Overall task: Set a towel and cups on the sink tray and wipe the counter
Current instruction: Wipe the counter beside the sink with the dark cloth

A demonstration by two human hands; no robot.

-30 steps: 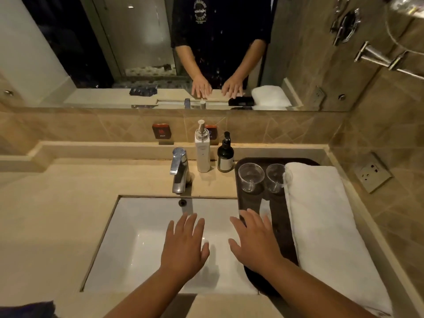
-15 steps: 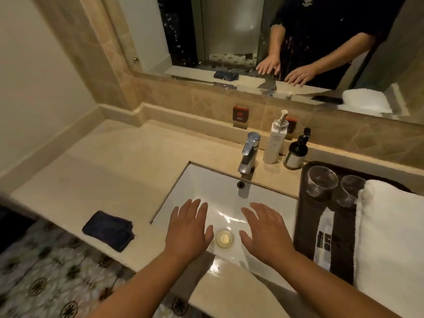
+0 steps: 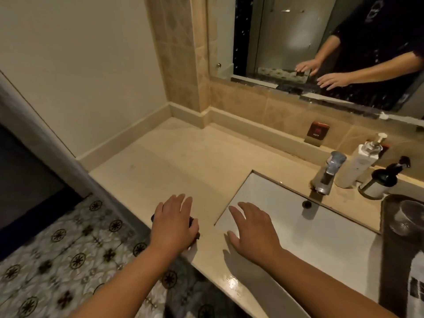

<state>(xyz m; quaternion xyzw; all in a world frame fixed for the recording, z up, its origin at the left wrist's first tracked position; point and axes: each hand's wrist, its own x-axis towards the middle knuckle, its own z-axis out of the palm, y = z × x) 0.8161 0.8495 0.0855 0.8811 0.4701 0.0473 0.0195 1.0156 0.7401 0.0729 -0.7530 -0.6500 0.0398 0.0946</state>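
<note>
Sitting left of the sink near the table front edge, handy for wiping: dark cloth. Covering it, fingers curling down but not clenched yet: left hand. Hovering flat and empty over the sink's left corner: right hand. Parked on the tray right of the sink: cup.

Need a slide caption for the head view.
Left hand covers dark blue cloth on beige counter; right hand hovers beside.

bathroom — undermount sink, faucet, soap pump bottles, wall mirror, patterned floor tiles
</note>
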